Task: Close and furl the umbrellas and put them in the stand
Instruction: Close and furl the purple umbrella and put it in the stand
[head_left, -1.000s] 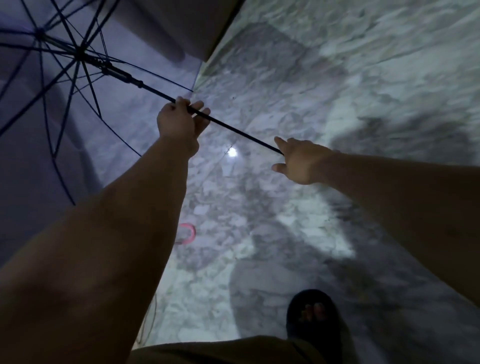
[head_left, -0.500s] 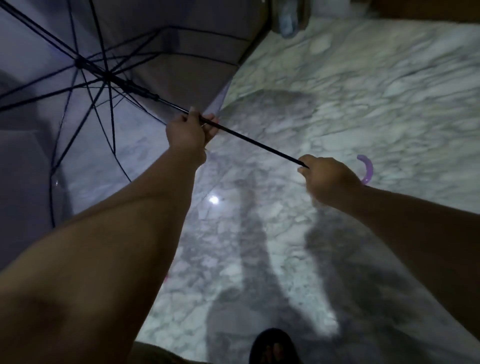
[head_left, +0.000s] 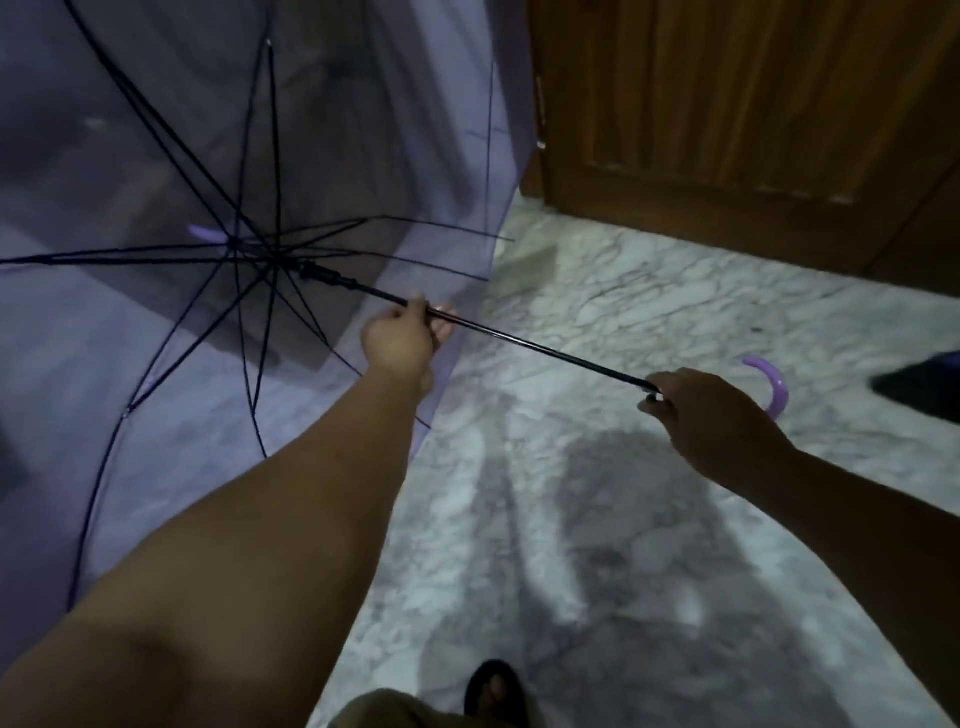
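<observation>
the umbrella (head_left: 156, 156) was open, its translucent purple canopy spread wide and its dark ribs fanning out from the hub. its thin black shaft (head_left: 530, 345) ran from the hub down toward the curved purple handle (head_left: 774, 384). the left hand (head_left: 402, 340) was curled around the shaft just below the runner (head_left: 327, 275), fingers wrapped over the rod and touching it. the right hand (head_left: 711, 421) was clenched around the shaft's far end, just beside the handle, whose hook stuck out past the knuckles. both arms were stretched out, holding the shaft above the marble floor (head_left: 597, 519). beyond the handle stood a wooden door (head_left: 727, 104), next to the canopy's edge. a dark blurred object (head_left: 919, 384) lay on the floor past the handle; what it was could not be told. well below the shaft, a foot in a dark sandal (head_left: 493, 686) rested on the floor.
</observation>
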